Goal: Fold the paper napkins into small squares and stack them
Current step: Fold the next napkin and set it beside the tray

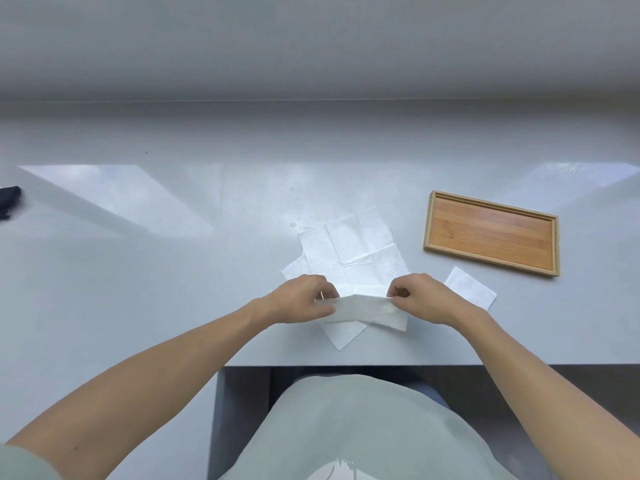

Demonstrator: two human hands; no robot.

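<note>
A white paper napkin (367, 311), folded into a strip, is lifted a little above the grey table. My left hand (301, 299) pinches its left end and my right hand (420, 297) pinches its right end. Under and behind it lie a few unfolded white napkins (356, 251), overlapping at different angles. One napkin corner pokes out below the held strip. A small folded square napkin (471, 289) rests flat on the table to the right of my right hand.
An empty wooden tray (491, 233) sits at the right, just behind the folded square. A dark object (8, 200) shows at the far left edge. The grey table (138, 271) ends close to my body; a wall rises behind.
</note>
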